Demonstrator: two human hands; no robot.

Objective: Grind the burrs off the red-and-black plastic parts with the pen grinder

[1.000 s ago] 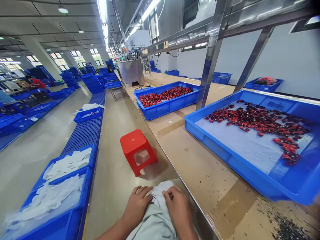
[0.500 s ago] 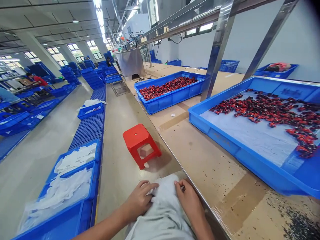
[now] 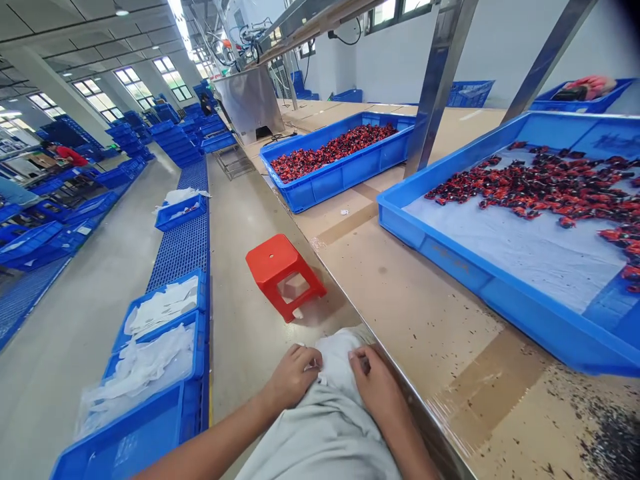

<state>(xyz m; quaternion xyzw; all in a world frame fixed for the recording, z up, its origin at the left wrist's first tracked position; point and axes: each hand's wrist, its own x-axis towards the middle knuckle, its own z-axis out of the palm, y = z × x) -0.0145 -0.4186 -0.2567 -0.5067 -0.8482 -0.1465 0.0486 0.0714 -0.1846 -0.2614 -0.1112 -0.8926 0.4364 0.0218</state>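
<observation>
two curled hands, left hand (image 3: pixel 295 377) and right hand (image 3: pixel 377 383), touch rumpled pale cloth (image 3: pixel 327 433) beside the bench (image 3: pixel 380 287); whether either grips it, i cannot tell; how much is done or left there does not show; the farther tray (image 3: pixel 340 183) looks well filled with red-and-black pieces (image 3: pixel 333 150), the nearer tray (image 3: pixel 450 262) partly covered

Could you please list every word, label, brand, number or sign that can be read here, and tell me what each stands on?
No text can be read.
Dark mark on the inner wall of the near right tray: too blurred to read.
White patch at far left: too small to tell if it bears text.
</observation>
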